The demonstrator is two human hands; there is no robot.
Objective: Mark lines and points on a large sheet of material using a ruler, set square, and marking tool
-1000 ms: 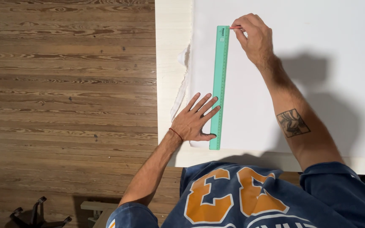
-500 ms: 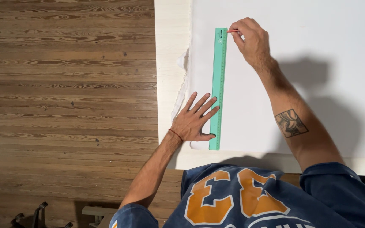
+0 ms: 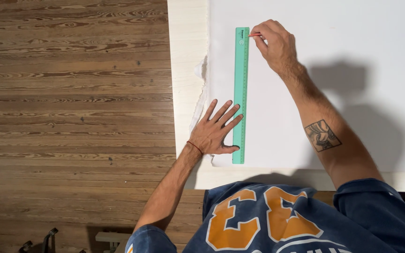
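Note:
A long green ruler [image 3: 240, 84] lies lengthwise on a large white sheet of paper [image 3: 333, 47] spread over a pale table [image 3: 183, 56]. My left hand [image 3: 217, 129] rests flat with fingers spread on the sheet, pressing the ruler's near end. At the ruler's far end, my right hand [image 3: 274, 44] pinches a thin red pencil [image 3: 254, 34] whose tip touches the ruler's right edge. The paper's left edge [image 3: 202, 89] looks torn and ragged.
A brown wooden plank floor [image 3: 71, 93] fills the left half of the view. The table's near edge [image 3: 305, 180] runs just in front of my blue shirt. Dark metal parts [image 3: 48, 236] of some object show at the bottom left.
The view has shifted slightly. My right hand with the pencil stays at the ruler's far end, and my left hand keeps pressing the near end.

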